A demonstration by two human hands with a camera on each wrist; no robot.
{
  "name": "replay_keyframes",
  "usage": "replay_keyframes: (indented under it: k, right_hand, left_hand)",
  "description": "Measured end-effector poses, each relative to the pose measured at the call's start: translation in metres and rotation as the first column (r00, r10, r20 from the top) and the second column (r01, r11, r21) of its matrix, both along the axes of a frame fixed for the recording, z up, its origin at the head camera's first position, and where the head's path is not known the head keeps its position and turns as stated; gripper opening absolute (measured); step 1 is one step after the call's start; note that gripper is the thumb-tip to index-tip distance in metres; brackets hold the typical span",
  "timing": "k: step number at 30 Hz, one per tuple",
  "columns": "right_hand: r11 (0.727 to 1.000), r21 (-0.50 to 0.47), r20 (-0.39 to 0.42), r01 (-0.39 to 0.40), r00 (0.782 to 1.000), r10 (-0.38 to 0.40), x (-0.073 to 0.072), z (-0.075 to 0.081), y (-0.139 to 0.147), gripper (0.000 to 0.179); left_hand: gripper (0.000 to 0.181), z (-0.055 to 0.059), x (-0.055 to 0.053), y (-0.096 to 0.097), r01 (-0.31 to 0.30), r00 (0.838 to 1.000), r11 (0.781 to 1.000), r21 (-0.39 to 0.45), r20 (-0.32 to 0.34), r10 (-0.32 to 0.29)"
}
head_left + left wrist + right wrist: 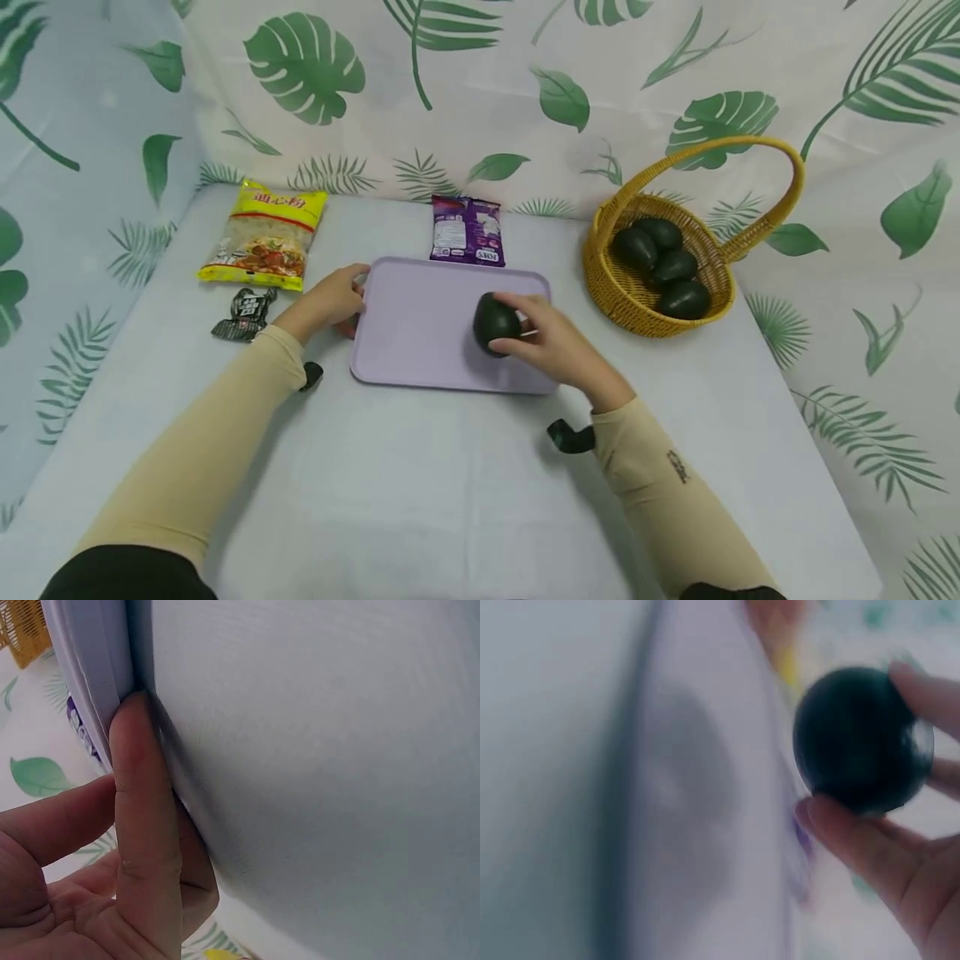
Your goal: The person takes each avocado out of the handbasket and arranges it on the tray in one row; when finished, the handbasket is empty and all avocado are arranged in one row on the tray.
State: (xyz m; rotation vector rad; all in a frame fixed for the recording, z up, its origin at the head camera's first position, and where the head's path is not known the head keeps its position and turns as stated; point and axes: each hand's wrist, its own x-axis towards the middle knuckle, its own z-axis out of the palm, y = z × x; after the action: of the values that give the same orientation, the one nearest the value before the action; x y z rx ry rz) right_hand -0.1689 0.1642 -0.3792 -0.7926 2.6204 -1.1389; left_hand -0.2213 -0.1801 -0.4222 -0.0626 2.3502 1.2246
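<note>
In the head view, my right hand [546, 337] grips a dark green avocado [491, 323] between thumb and fingers. It holds this avocado over the right half of a pale purple tray [420, 329]. The right wrist view shows the avocado [855, 742] raised off the tray [697, 900], whose surface carries a shadow. At the tray's left edge, my left hand [333, 298] holds the rim. Up close in the left wrist view, a finger [142, 817] touches the tray's rim [94, 660].
A wicker basket [626, 312] with several avocados stands at the right. Behind the tray lies a purple snack packet [467, 232]. A yellow pasta bag [262, 233] and a small black packet [246, 313] lie to the left. Leaf-print cloth [480, 100] hangs behind the table.
</note>
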Motion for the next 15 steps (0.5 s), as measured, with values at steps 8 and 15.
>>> replay_keyframes:
  k: [8,15]
  right_hand:
    - [0.991,0.118,0.028,-0.063,0.998,0.06,0.018,-0.026,-0.116,0.066]
    - [0.983,0.183,-0.038,0.011,0.999,-0.005,0.033,-0.043,-0.163,0.07]
  left_hand:
    - [0.076,-0.001,-0.001,0.002,-0.009,1.0,0.999,0.036,-0.018,0.01]
    - [0.075,0.001,0.001,0.0,-0.007,0.999,1.0,0.014,-0.032,0.007]
